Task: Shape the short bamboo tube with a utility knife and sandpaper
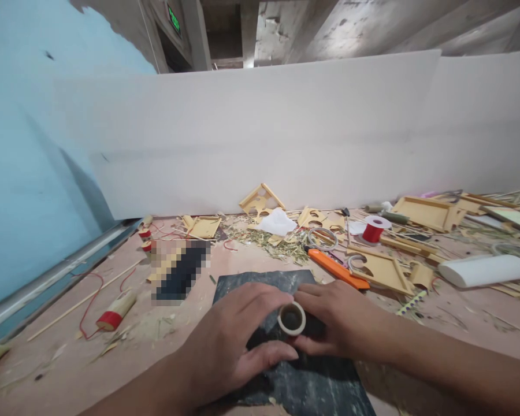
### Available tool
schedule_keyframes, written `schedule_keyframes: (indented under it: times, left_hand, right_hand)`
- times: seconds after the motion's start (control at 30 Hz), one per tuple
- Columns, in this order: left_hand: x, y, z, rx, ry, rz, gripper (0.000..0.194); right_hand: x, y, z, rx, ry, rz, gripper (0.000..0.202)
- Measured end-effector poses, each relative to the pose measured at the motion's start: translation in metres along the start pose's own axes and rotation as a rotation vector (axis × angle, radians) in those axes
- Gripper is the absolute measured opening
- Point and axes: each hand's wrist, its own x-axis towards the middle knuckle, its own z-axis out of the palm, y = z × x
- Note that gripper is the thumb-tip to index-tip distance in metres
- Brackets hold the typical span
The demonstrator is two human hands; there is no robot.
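A short bamboo tube section [292, 318] stands upright on a dark cutting mat [316, 387], its hollow end facing up. My left hand [231, 341] lies flat on the mat, with thumb and fingers pressed against the tube's left side. From the right, my right hand [342, 323] holds the tube with its fingertips. Both hands grip the tube together.
An orange utility knife [335, 268] lies just behind the mat. Bamboo frames [383, 270], a red thread spool [374, 229], shavings, thin sticks and a white roll [485, 270] litter the pink tabletop. A bamboo piece wound with red thread [115, 311] lies at left. A white board stands behind.
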Motion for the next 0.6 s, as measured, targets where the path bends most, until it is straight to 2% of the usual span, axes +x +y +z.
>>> schedule_keyframes:
  times: [0.23,0.47,0.6]
  left_hand:
    - [0.002,0.004,0.004,-0.004,0.013,0.012,0.035]
    - [0.003,0.002,-0.003,-0.001,0.100,-0.109,0.029]
    - [0.003,0.002,-0.003,-0.014,0.123,-0.062,0.035]
  right_hand:
    - [-0.004,-0.005,0.003,-0.099,0.072,-0.084,0.024]
    - [-0.002,-0.002,-0.012,-0.043,0.029,0.044,0.025]
    - [-0.001,0.005,-0.010,0.023,-0.016,0.028,0.037]
